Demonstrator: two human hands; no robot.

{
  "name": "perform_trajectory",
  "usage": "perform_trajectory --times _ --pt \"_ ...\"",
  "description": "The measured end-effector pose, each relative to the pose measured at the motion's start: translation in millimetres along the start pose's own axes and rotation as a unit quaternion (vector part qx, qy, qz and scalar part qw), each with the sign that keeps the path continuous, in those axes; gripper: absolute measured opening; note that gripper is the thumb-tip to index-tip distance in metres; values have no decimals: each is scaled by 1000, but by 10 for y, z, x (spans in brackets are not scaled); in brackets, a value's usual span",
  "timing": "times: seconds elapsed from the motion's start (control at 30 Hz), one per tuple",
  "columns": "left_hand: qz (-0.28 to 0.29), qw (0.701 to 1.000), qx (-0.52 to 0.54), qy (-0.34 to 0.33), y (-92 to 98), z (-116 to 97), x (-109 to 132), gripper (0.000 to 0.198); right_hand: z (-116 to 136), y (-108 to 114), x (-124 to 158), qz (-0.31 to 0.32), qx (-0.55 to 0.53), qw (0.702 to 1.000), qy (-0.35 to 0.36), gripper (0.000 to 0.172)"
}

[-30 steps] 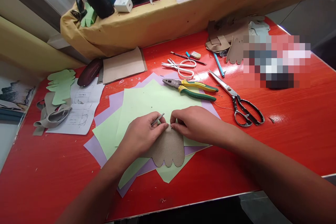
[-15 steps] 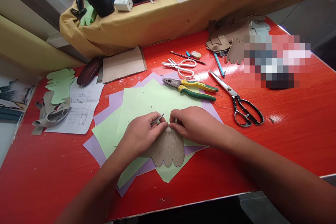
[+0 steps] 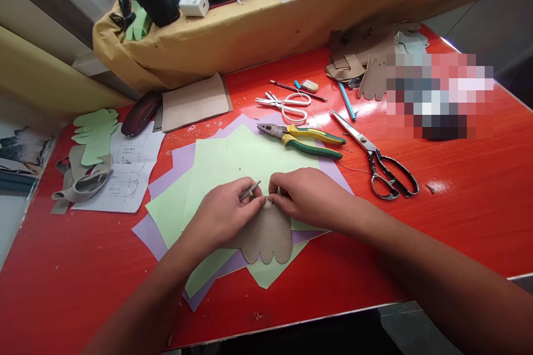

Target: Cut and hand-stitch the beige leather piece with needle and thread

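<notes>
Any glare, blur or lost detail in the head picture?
All in the head view: glare whitens the red table beside the blue pen; a pixelated patch masks the far right; grain on the beige piece reads clearly; detail at the right hand's fingertips is too small to tell.

"Where are the hands?"
"I see both at the far edge of the leather piece (image 3: 268,233): left hand (image 3: 227,208) pinching, right hand (image 3: 303,191) opposite, fingers curled toward the thumb."
"The arms?"
"Left forearm (image 3: 170,272) and right forearm (image 3: 395,233), bare, angle in toward it from either side."
</notes>
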State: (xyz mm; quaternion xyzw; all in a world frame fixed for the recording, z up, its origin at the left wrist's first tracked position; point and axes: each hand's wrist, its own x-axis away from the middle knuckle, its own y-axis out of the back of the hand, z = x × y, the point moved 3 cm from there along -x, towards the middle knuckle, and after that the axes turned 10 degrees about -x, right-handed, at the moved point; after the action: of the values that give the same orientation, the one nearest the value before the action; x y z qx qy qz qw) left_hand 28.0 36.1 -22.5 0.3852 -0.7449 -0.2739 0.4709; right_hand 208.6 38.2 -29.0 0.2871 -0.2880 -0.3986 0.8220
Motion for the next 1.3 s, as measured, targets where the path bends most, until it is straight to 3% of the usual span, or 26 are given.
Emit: perform_trajectory --times 0.67,1.3 --pt "34 997 -57 -43 84 -39 -91 23 1 -1 11 3 4 1000 -1 17" --pt "49 997 -28 -44 93 -17 -103 25 -6 -5 9 -6 -11 1000 4 16"
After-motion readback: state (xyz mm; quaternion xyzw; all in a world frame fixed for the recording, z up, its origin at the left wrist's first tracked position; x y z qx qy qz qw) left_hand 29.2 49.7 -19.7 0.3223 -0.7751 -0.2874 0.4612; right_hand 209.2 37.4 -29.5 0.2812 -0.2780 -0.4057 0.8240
